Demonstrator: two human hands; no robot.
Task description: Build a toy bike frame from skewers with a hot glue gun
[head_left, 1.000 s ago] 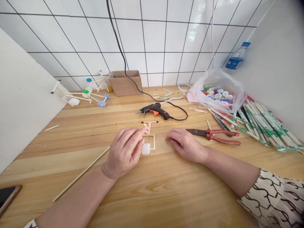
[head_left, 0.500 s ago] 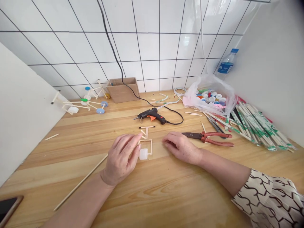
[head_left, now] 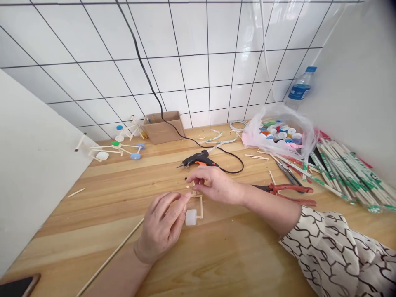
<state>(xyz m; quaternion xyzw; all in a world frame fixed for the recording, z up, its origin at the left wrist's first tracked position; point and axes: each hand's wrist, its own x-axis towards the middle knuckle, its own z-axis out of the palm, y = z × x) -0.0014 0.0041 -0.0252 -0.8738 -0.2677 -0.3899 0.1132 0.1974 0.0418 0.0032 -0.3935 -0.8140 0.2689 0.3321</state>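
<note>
My left hand (head_left: 163, 225) is closed, thumb and forefinger pinching a short wooden stick (head_left: 187, 187) whose pale end shows above the fingertips. Beside it lies a small stick frame (head_left: 201, 206) with a white bottle cap (head_left: 191, 217) at its near side; my fingers cover the frame's left part. My right hand (head_left: 216, 184) hovers over the frame's far end, fingers bent and parted from the thumb, with nothing visible between them. It hides most of the crosspiece there. Just behind it rests a black glue gun (head_left: 198, 158) with an orange trigger.
Red-handled pliers (head_left: 291, 189) and scissors (head_left: 289, 172) lie right. Behind are a bag of bottle caps (head_left: 247, 134), packed sticks (head_left: 349, 173) and a bottle (head_left: 300, 88). A cardboard box (head_left: 163, 130) and stick models (head_left: 120, 146) stand back left. A long stick (head_left: 111, 255) and phone (head_left: 18, 286) lie nearer.
My right hand has moved left from beside the pliers to above the stick frame, its fingers parting. My left hand keeps its pinch. The view has tilted slightly upward.
</note>
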